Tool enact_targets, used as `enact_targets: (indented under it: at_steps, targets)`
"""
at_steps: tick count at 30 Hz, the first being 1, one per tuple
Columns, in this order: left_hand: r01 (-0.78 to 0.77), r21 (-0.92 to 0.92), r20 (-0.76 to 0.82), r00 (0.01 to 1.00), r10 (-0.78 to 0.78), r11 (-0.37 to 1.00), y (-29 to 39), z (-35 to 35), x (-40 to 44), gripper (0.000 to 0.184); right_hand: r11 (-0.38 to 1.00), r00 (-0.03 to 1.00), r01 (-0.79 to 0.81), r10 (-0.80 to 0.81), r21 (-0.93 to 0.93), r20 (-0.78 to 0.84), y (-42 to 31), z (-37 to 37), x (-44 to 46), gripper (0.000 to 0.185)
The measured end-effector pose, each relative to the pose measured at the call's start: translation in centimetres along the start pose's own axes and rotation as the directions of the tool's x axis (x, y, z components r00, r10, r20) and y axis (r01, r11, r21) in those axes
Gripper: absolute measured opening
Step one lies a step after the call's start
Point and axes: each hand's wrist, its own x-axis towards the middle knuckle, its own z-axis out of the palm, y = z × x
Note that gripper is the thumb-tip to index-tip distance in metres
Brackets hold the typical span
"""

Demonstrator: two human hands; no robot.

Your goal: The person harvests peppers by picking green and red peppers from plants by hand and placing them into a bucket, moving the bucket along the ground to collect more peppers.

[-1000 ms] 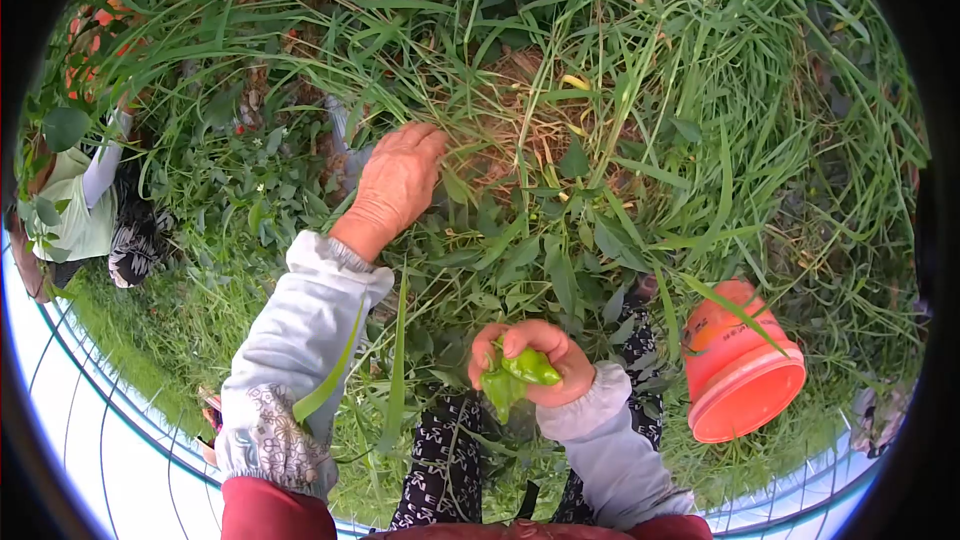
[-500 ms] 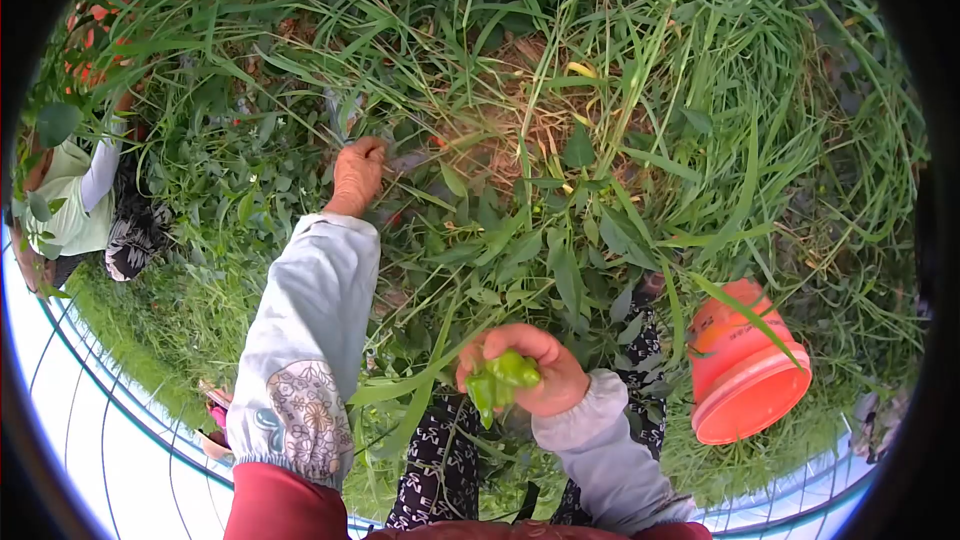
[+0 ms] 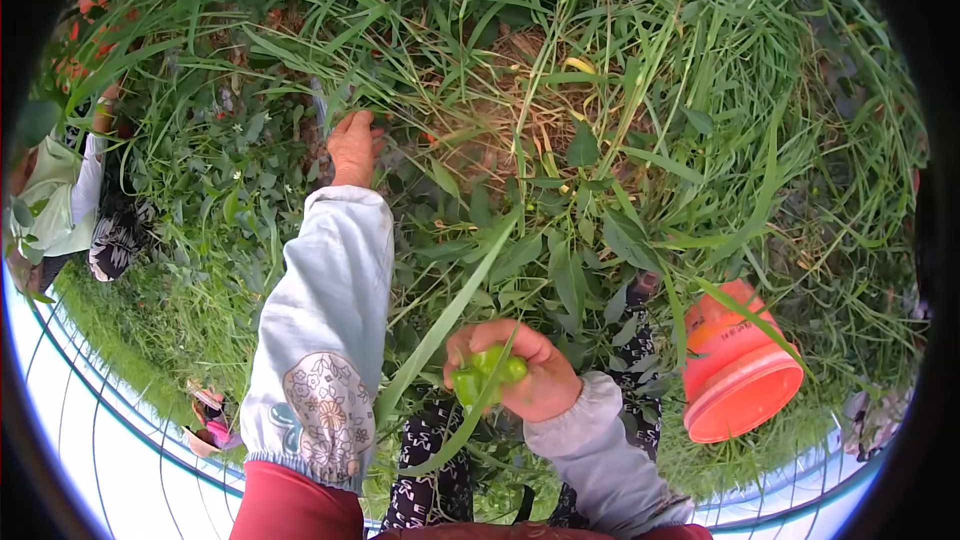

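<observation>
My right hand (image 3: pixel 530 365) is closed around green peppers (image 3: pixel 480 372) in front of my knees, with a long grass blade crossing over them. Out ahead on the left, my left hand (image 3: pixel 353 145) is in among the grass and leafy plants. Its fingers are curled in, and anything between them is hidden. Small red spots, perhaps fruit, show in the leaves near that hand. Pepper plants (image 3: pixel 565 270) with broad dark leaves stand between my two hands.
An orange bucket (image 3: pixel 740 365) lies tilted at the right, its mouth toward me. Tall grass (image 3: pixel 720 120) fills the right side. Another person (image 3: pixel 65 190) is at the far left, and a further figure (image 3: pixel 212 425) appears at lower left. Dry straw (image 3: pixel 530 110) covers ground ahead.
My left hand has moved slightly forward and its forearm has shifted right. The right hand, still holding the peppers, has moved a little left. A grass blade now crosses the peppers.
</observation>
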Motion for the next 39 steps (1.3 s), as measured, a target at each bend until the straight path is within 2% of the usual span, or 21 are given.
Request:
enact_targets:
  at_steps: [2,5,8,10,13,15,16,18,20,22,23,25,26,28,30,32,34,35,36,38,39]
  targets:
    - [0.007,0.094,0.019,1.0,-0.009,0.996,0.6,-1.9,0.5,0.033,0.997,1.0,-0.013,0.013,0.073,0.004,-0.4,0.1,0.1,0.041]
    - [0.182,-0.058,0.28,0.947,-0.159,0.982,3.6,-3.2,-0.7,0.031,0.995,0.999,0.019,-0.022,0.094,0.038,0.0,-0.1,0.3,0.043]
    - [0.144,-0.143,0.377,0.923,-0.08,0.979,4.3,-3.5,-1.6,0.029,0.996,0.998,-0.002,-0.003,0.086,0.055,-0.1,0.1,0.3,0.046]
    - [0.153,-0.174,0.371,0.925,-0.08,0.973,4.4,-3.6,-1.8,0.027,0.998,0.999,-0.01,0.006,0.068,0.054,-0.7,0.7,0.4,0.046]
    - [0.168,-0.079,0.391,0.912,-0.124,0.983,4.2,-4.6,-1.5,0.023,0.997,0.998,-0.009,0.005,0.071,0.058,-0.5,0.7,0.2,0.046]
    - [0.097,0.338,0.341,0.915,-0.218,0.936,4.7,-4.9,-1.9,0.019,0.996,0.997,-0.001,-0.005,0.087,0.074,-0.3,0.5,0.2,0.046]
    - [0.097,0.339,0.34,0.915,-0.218,0.936,5.1,-5.1,-2.0,0.019,0.997,0.997,-0.003,-0.003,0.081,0.073,-0.3,0.4,0.2,0.046]
    - [-0.01,0.498,0.322,0.93,-0.174,0.867,6.0,-5.6,-2.1,0.017,0.997,0.998,-0.002,-0.003,0.078,0.07,-0.3,0.5,0.1,0.046]
    - [-0.053,0.516,0.363,0.917,-0.163,0.855,6.5,-6.4,-1.4,0.015,0.997,0.999,-0.006,0.003,0.073,0.044,-0.5,0.9,0.2,0.047]
    - [-0.187,0.684,0.383,0.915,-0.129,0.705,7.1,-7.0,-0.8,0.012,0.996,0.999,-0.008,0.003,0.087,0.052,-0.6,1.0,0.2,0.047]
    - [-0.189,0.684,0.383,0.915,-0.127,0.704,6.7,-7.6,0.2,0.012,0.995,0.998,-0.013,0.007,0.101,0.056,-0.6,1.0,0.2,0.047]
    - [-0.392,0.641,0.51,0.86,0.016,0.66,6.3,-8.1,1.0,0.013,0.994,0.998,-0.01,0.003,0.108,0.064,-0.7,0.9,0.1,0.047]
    - [-0.393,0.643,0.508,0.861,0.018,0.658,6.6,-8.3,0.7,0.013,0.994,0.998,-0.007,-0.001,0.112,0.069,-0.7,0.8,0.1,0.047]
    - [-0.479,0.824,0.477,0.875,0.085,0.303,6.8,-8.5,-0.5,0.016,0.992,0.996,-0.009,-0.001,0.126,0.086,-0.8,0.7,0.2,0.047]
    - [-0.501,0.79,0.474,0.865,0.165,0.354,6.3,-7.0,-2.4,0.021,0.99,0.995,-0.002,-0.011,0.138,0.097,-0.8,0.8,0.0,0.047]
    - [-0.687,0.721,0.676,0.726,0.124,0.089,7.1,-3.6,-5.1,0.022,0.988,0.997,-0.015,0.002,0.152,0.082,-0.7,0.9,0.0,0.047]
    - [-0.855,0.502,0.853,0.467,0.233,-0.127,7.2,1.3,-7.6,0.025,0.984,0.998,-0.022,0.01,0.178,0.069,-0.8,1.1,0.0,0.051]
    - [-0.897,0.381,0.92,0.343,0.192,-0.224,7.7,4.0,-8.7,0.026,0.979,0.998,-0.03,0.019,0.204,0.055,-0.9,1.1,0.0,0.055]
    - [-0.917,0.248,0.967,0.215,0.138,-0.313,8.2,6.6,-9.3,0.029,0.979,0.998,-0.028,0.018,0.2,0.053,-0.9,1.1,0.0,0.055]
    - [-0.858,0.075,0.971,-0.053,0.232,-0.508,8.5,10.5,-8.6,0.029,0.979,0.999,-0.019,0.009,0.205,0.05,-0.8,1.0,0.0,0.054]
    - [-0.794,0.16,0.954,-0.028,0.298,-0.586,8.1,11.4,-7.1,0.028,0.979,0.999,-0.018,0.009,0.202,0.048,-0.6,0.8,0.0,0.054]
